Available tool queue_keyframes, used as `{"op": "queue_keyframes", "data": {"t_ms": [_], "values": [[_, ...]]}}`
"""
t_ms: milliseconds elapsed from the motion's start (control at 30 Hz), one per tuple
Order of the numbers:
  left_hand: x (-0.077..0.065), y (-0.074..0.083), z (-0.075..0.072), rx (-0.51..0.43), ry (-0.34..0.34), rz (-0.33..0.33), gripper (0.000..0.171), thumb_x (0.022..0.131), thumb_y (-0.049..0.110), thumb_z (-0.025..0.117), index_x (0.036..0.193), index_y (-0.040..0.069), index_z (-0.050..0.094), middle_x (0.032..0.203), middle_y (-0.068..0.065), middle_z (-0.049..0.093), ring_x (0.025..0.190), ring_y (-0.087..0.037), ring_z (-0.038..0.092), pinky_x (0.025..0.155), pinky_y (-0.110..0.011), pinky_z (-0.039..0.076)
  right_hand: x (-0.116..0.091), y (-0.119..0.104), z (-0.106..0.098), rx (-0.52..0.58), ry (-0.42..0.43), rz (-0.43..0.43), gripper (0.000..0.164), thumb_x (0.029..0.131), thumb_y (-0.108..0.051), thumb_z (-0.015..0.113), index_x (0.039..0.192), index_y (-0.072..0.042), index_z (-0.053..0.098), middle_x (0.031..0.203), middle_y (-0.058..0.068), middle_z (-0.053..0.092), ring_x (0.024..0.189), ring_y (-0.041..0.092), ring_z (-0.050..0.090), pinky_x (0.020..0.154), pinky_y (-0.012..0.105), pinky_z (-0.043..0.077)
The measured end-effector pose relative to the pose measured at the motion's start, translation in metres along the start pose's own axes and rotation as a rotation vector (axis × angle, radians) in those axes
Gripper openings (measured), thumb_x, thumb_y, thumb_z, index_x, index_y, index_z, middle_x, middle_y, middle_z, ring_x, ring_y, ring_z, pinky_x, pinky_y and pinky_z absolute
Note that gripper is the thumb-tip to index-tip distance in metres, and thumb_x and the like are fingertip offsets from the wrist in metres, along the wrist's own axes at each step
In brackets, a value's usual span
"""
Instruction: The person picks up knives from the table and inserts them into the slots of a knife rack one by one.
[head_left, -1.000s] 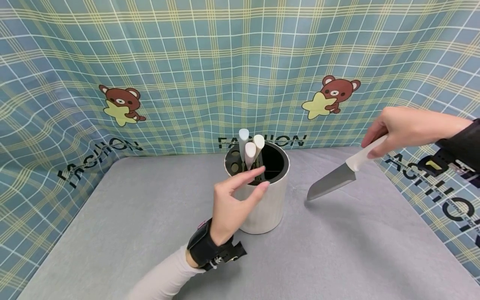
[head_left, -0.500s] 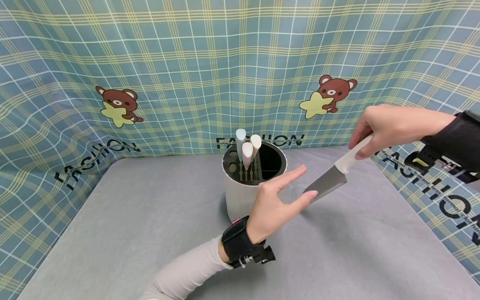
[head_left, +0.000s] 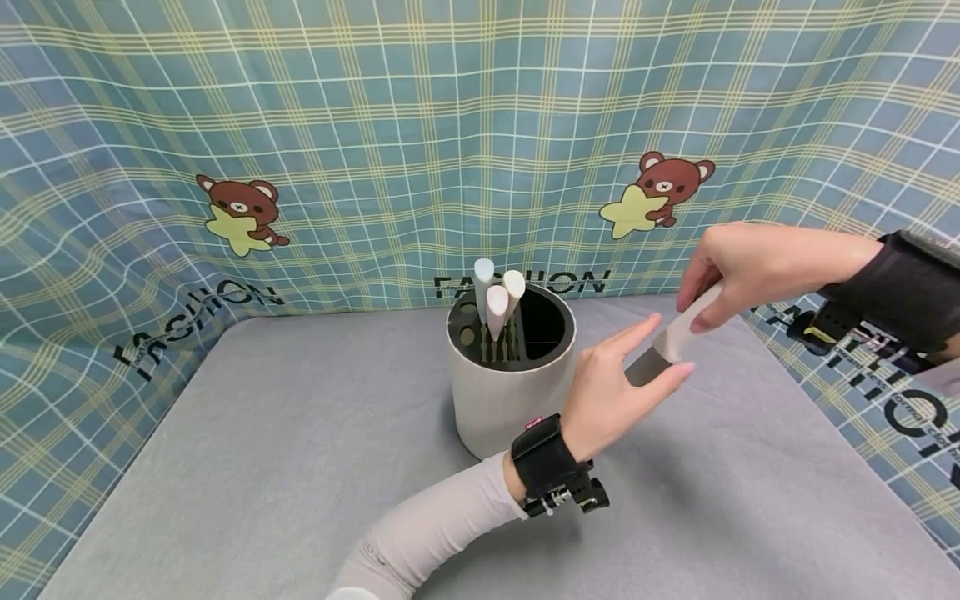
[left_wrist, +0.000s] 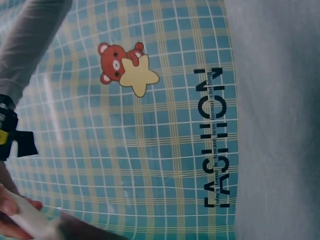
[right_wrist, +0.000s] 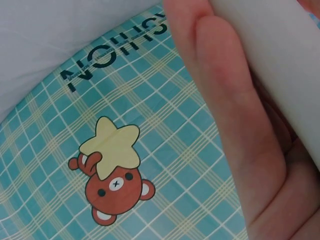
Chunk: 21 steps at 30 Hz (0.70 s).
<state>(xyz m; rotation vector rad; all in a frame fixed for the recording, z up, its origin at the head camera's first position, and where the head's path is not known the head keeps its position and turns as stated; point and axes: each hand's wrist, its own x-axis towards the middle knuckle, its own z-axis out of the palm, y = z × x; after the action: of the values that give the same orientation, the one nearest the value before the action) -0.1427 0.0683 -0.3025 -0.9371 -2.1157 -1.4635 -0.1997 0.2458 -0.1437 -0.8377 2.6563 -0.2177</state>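
My right hand [head_left: 757,271] holds a kitchen knife by its white handle [head_left: 684,329], the grey blade [head_left: 647,367] slanting down and left. In the right wrist view, curled fingers [right_wrist: 235,95] lie along the pale handle [right_wrist: 280,55]. My left hand [head_left: 611,392] is beside the knife, thumb and fingers spread apart around the top of the blade; I cannot tell whether they touch it. It hides the lower blade. In the left wrist view, the handle [left_wrist: 32,217] shows at the lower left with the right hand's fingers on it.
A white round knife holder [head_left: 491,408] with a black slotted insert stands left of the hands. Several utensils with pale handles [head_left: 497,308] stick up from it. Grey cloth [head_left: 300,450] covers the table, and a checked curtain [head_left: 420,167] hangs behind.
My left hand has moved right, away from the front of the holder and up to the knife. My right hand has shifted left with the knife still in its grip.
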Motion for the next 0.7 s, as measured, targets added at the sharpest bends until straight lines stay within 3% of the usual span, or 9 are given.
{"op": "queue_keyframes", "data": {"t_ms": [133,233,300,400,700], "values": [[0.005,-0.003,0.007,0.032,-0.022,-0.040,0.053,0.091,0.027,0.070,0.138,0.006,0.055,0.130,-0.007,0.063,0.117,-0.002,0.058,0.093,-0.007,0.047,0.001,-0.003,0.001,0.007,-0.014,-0.010,0.028,0.077,-0.025,0.084,0.101,-0.012,0.077,0.096,0.000,0.073,0.088,0.008,0.068,0.073,0.021,0.060],[0.008,-0.006,0.010,0.043,-0.027,-0.059,0.048,0.092,0.026,0.070,0.135,0.008,0.058,0.110,-0.003,0.072,0.091,0.004,0.062,0.073,-0.002,0.047,0.002,-0.005,0.002,0.010,-0.018,-0.017,0.026,0.077,-0.025,0.083,0.100,-0.014,0.077,0.095,-0.003,0.073,0.087,0.006,0.068,0.073,0.020,0.059],[0.009,-0.008,0.012,0.048,-0.029,-0.066,0.045,0.091,0.025,0.070,0.133,0.010,0.060,0.097,0.001,0.073,0.076,0.007,0.058,0.063,-0.001,0.045,0.002,-0.006,0.003,0.013,-0.020,-0.021,0.026,0.077,-0.026,0.083,0.100,-0.015,0.077,0.094,-0.004,0.073,0.087,0.005,0.067,0.073,0.020,0.059],[0.010,-0.010,0.015,0.065,-0.030,-0.066,0.040,0.091,0.022,0.070,0.128,0.011,0.064,0.086,0.003,0.072,0.068,0.010,0.055,0.059,0.000,0.043,0.002,-0.006,0.004,0.019,-0.020,-0.027,0.025,0.077,-0.026,0.083,0.099,-0.016,0.077,0.094,-0.005,0.073,0.087,0.005,0.067,0.073,0.020,0.059],[0.012,-0.012,0.014,0.132,-0.005,-0.057,0.026,0.091,0.020,0.069,0.117,0.014,0.071,0.083,0.005,0.073,0.064,0.011,0.052,0.054,0.000,0.042,0.002,-0.006,0.007,0.032,0.003,-0.041,0.022,0.078,-0.026,0.082,0.098,-0.019,0.077,0.096,-0.006,0.073,0.090,0.007,0.067,0.074,0.020,0.058]]}}
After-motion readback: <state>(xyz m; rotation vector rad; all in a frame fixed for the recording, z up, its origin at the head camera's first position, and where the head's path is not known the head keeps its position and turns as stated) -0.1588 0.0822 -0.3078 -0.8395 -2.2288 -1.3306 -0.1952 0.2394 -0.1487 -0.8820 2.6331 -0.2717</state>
